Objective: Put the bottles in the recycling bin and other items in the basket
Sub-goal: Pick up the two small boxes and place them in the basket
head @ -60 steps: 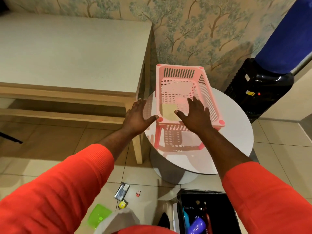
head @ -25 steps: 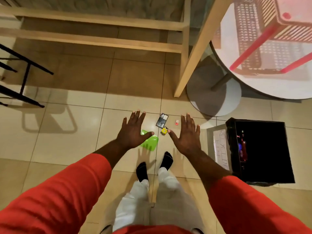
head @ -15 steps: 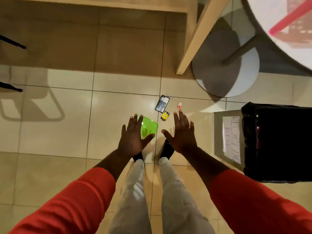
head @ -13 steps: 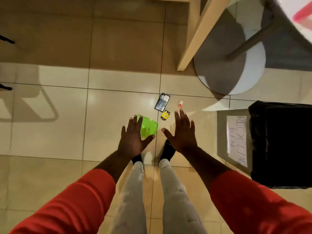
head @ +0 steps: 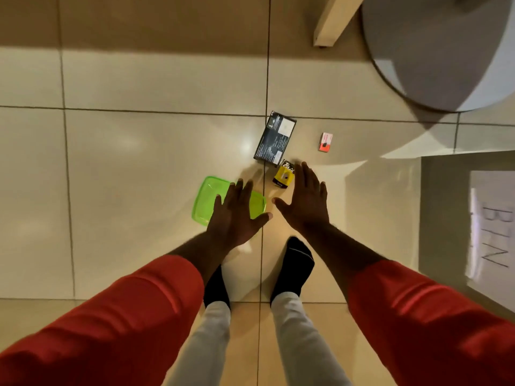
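Note:
A flat green plastic lid (head: 206,201) lies on the tiled floor in front of my feet. My left hand (head: 233,212) hovers over its right part with fingers spread, holding nothing. A small yellow and black box (head: 283,176) lies just beyond, and my right hand (head: 306,201) is spread open right beside it. Farther off lie a black flat box (head: 274,138) and a tiny red and white box (head: 325,142). The recycling bin's side with a paper label (head: 490,232) shows at the right edge. The basket is out of view.
A round grey table base (head: 434,54) fills the upper right, with a wooden table leg (head: 328,23) beside it. My socked feet (head: 292,266) stand just behind the items. Open tiled floor spreads to the left.
My view has swung from the pink basket on the round table down to the floor. Both hands have lowered toward the items, and the camera has come closer to them.

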